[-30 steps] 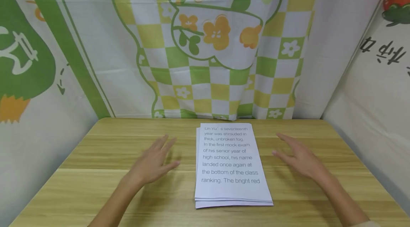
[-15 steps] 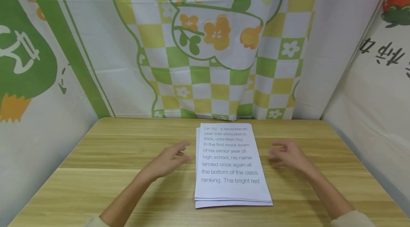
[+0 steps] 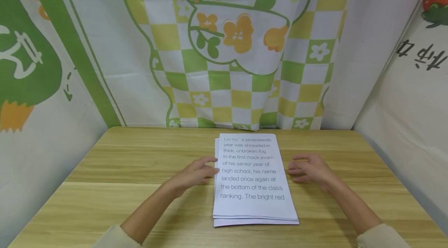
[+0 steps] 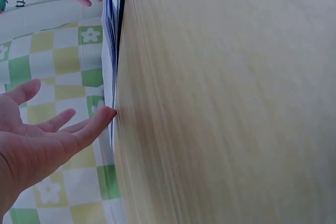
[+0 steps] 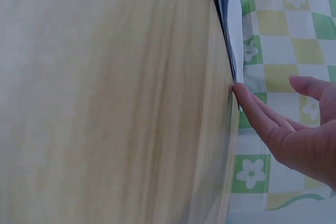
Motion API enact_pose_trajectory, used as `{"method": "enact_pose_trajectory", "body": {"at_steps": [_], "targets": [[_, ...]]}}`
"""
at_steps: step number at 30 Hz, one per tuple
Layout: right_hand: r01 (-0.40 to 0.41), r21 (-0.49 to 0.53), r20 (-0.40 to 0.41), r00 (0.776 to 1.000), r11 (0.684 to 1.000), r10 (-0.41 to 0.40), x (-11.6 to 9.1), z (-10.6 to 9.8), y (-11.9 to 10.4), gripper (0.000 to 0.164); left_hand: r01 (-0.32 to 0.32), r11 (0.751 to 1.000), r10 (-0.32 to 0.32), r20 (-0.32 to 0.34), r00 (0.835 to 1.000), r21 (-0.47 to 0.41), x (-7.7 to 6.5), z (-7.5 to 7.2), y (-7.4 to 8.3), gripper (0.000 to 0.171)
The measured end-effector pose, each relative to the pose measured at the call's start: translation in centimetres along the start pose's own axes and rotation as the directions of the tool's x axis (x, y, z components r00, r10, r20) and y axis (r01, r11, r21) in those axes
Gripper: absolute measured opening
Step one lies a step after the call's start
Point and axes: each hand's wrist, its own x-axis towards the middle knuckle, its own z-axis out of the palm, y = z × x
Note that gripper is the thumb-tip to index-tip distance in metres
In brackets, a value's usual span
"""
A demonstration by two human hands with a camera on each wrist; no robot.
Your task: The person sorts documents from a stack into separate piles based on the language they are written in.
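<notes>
A stack of printed paper sheets (image 3: 252, 186) lies in the middle of the table, its edges slightly uneven. At its left edge is my left hand (image 3: 194, 174), fingertips right at the sheets' side. My right hand (image 3: 313, 170) is beside the right edge, its fingers pointing in toward the paper. In the left wrist view the left hand (image 4: 47, 135) has its fingers extended, one fingertip near the stack's side (image 4: 110, 40). The right wrist view has the right hand (image 5: 294, 129) with fingers stretched and thumb apart, a fingertip by the stack (image 5: 233, 30). Neither hand grips anything.
The wooden table (image 3: 115, 170) runs back to a patterned curtain (image 3: 231, 100) with green and yellow checks. White printed cloth walls (image 3: 413, 116) stand on both sides. Light sleeves (image 3: 381, 236) cover the forearms near the front.
Both hands have moved inward toward the stack, the left one to the right and the right one slightly to the left. Their spread fingers have drawn closer together. The paper stays in place.
</notes>
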Motion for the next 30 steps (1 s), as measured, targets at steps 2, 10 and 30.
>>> {"method": "enact_pose_trajectory", "body": {"at_steps": [2,10,30], "targets": [[-0.008,0.017,0.003,1.000,1.000,0.008,0.05,0.05,-0.06,0.057,0.009,1.000,-0.009,0.001,1.000,-0.022,0.16,0.15,0.02,0.063],[-0.032,0.068,0.034,0.999,0.997,0.030,0.07,0.11,-0.21,0.062,0.032,0.997,-0.031,0.010,0.999,-0.077,0.46,0.50,0.25,0.063],[-0.019,0.066,0.053,0.998,0.998,0.015,-0.28,-0.03,-0.11,0.064,0.025,0.983,-0.021,0.026,0.999,-0.180,0.56,1.05,0.81,0.060]]}}
